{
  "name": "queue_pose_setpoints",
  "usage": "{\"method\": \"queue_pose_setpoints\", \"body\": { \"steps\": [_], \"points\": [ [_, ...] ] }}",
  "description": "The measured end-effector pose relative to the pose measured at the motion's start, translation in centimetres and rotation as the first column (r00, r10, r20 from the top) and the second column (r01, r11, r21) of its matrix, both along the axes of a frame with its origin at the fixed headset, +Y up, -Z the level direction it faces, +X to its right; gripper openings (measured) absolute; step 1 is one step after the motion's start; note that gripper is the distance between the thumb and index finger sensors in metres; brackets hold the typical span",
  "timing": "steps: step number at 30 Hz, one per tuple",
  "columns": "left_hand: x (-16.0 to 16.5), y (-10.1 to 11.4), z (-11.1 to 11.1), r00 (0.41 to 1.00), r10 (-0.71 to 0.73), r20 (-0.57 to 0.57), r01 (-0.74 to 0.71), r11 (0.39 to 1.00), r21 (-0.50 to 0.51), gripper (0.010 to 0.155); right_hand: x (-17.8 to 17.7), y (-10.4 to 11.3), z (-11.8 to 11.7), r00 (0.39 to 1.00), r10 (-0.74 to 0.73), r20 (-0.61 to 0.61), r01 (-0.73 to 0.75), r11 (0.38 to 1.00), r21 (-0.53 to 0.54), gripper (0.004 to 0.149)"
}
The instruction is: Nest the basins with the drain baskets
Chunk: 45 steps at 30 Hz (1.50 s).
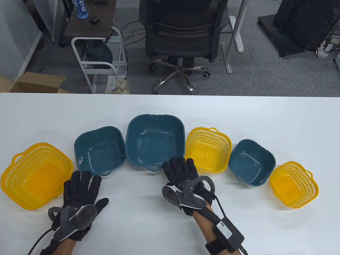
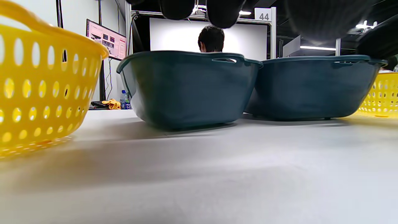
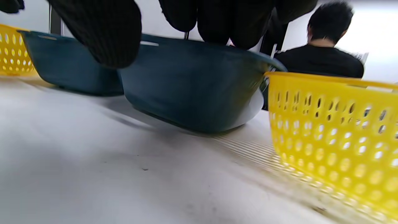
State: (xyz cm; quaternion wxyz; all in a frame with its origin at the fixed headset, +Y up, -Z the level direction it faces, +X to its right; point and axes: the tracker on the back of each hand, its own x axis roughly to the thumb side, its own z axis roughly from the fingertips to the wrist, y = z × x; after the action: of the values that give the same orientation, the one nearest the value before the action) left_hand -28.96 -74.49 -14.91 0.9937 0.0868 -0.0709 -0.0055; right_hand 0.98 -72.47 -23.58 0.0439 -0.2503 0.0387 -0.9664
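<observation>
Hands: our left hand (image 1: 79, 192) lies flat and empty; our right hand (image 1: 183, 172) has loose fingers by the large teal plastic basin (image 1: 155, 140), gripping nothing.
Layout: teal basins and yellow perforated drain baskets (image 1: 207, 148) sit unnested in a row, probably so we can match sizes.
Table: white table (image 1: 170, 111).

My table view looks down on the bench (image 1: 170, 111); both wrist views skim it low toward 12 o'clock, sharing the large teal basin (image 1: 155, 140).
</observation>
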Motion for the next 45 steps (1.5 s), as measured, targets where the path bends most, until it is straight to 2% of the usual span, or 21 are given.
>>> {"method": "queue_pose_setpoints", "body": {
  "steps": [4, 9, 16, 18, 24, 28, 31, 35, 39, 45],
  "points": [
    [-0.1, 0.1, 0.0, 1.0, -0.009, -0.002, 0.009, 1.0, 0.004, 0.087, -1.5, -0.1, -2.7, 0.999, 0.053, 0.008, -0.053, 0.998, -0.046, 0.078],
    [0.0, 0.1, 0.1, 0.999, -0.032, -0.004, 0.032, 0.999, 0.011, 0.087, -2.5, -0.4, -5.1, 0.996, 0.092, 0.01, -0.091, 0.992, -0.083, 0.066],
    [0.1, 0.0, -0.1, 0.999, -0.038, -0.002, 0.038, 0.999, 0.002, 0.087, -3.2, -0.7, -5.5, 0.996, 0.08, -0.05, -0.081, 0.997, -0.012, 0.042],
    [0.1, 0.0, -0.1, 0.999, -0.044, 0.0, 0.044, 0.999, -0.001, 0.087, -3.2, -0.8, -5.3, 0.995, 0.079, -0.06, -0.078, 0.997, 0.022, 0.041],
    [0.3, 0.0, -0.2, 0.999, -0.043, 0.008, 0.043, 0.999, -0.006, 0.087, -2.6, 0.0, -2.9, 0.988, 0.058, -0.144, -0.03, 0.982, 0.188, 0.041],
    [0.0, 0.2, -0.3, 1.0, -0.025, 0.003, 0.025, 1.0, -0.003, 0.087, -1.9, 0.9, -0.3, 0.984, 0.033, -0.176, 0.007, 0.975, 0.224, 0.041],
    [-0.3, 0.2, -0.4, 1.0, -0.01, -0.006, 0.01, 1.0, -0.002, 0.086, -1.5, 1.1, 2.6, 0.975, 0.035, -0.219, 0.021, 0.969, 0.247, 0.042],
    [-0.8, 0.4, -0.6, 1.0, 0.009, -0.024, -0.009, 1.0, -0.004, 0.087, -1.4, 0.3, 6.8, 0.962, 0.038, -0.271, 0.031, 0.969, 0.246, 0.041],
    [-1.5, 0.6, -0.6, 0.997, 0.06, -0.044, -0.06, 0.998, 0.0, 0.086, -1.7, -0.9, 9.2, 0.959, 0.052, -0.278, 0.017, 0.971, 0.24, 0.042],
    [-1.2, 0.5, -0.6, 0.998, 0.038, -0.047, -0.038, 0.999, -0.019, 0.087, -1.9, -2.5, 10.0, 0.967, 0.057, -0.247, 0.006, 0.969, 0.246, 0.044]
  ]
}}
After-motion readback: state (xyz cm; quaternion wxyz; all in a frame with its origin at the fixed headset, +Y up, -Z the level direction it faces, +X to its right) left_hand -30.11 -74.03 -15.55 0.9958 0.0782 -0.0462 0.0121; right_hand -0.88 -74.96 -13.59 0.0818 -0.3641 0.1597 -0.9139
